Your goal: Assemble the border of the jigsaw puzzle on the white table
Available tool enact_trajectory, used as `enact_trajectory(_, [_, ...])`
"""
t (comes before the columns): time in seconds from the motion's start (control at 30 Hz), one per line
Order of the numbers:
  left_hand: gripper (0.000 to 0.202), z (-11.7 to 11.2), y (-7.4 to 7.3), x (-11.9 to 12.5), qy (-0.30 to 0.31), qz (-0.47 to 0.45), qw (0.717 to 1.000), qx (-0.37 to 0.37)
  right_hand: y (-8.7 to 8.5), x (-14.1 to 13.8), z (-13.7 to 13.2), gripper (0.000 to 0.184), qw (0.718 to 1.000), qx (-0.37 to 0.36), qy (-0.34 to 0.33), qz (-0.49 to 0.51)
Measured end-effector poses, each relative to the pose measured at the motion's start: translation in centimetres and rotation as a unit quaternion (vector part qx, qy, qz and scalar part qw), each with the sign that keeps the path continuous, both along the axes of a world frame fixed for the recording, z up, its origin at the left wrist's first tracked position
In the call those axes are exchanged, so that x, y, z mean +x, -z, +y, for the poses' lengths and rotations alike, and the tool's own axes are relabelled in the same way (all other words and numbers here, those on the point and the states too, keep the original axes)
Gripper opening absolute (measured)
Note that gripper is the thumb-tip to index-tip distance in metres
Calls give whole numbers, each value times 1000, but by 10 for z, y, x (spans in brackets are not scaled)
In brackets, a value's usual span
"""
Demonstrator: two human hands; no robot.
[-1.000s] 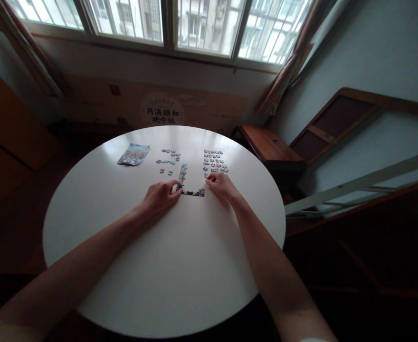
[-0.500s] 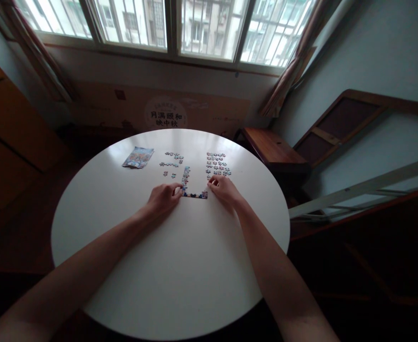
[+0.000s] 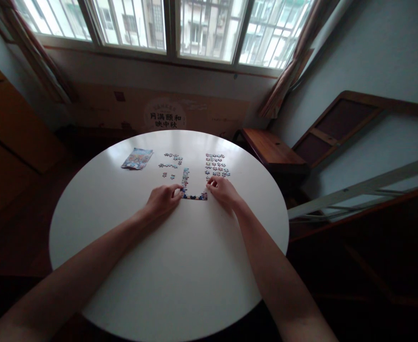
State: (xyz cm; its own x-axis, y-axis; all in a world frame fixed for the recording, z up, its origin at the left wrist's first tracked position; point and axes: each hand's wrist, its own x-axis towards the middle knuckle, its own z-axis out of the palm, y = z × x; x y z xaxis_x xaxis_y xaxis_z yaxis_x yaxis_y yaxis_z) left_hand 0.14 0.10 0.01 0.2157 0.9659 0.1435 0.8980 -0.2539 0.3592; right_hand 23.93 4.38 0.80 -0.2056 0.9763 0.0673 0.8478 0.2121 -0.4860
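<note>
A partly joined jigsaw puzzle (image 3: 194, 197) lies on the round white table (image 3: 166, 266), its left column and bottom row forming a U shape with a short right side. My left hand (image 3: 163, 197) rests at the puzzle's left edge, fingers curled and fingertips against it. At the right side, my right hand (image 3: 222, 190) has thumb and forefinger pinched together on a small jigsaw piece, mostly hidden by the fingers. Loose jigsaw pieces (image 3: 216, 165) lie in rows beyond my right hand. More loose pieces (image 3: 168, 166) are spread beyond my left hand.
A colourful printed packet (image 3: 137, 158) lies at the table's far left. Past the table's right edge stands a wooden bench (image 3: 275, 146). Barred windows (image 3: 209, 31) and a printed cardboard panel (image 3: 202, 114) are behind the table.
Both hands stay almost in place at the puzzle's two sides; my right fingers shift very slightly. The whole view has moved a little.
</note>
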Motion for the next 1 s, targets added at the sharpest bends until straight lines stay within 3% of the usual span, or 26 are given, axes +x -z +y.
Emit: enact_trajectory(1.0, [37,1,1,-1,10,3,1000,12,0,0,-1,14,1000,6,5,-9])
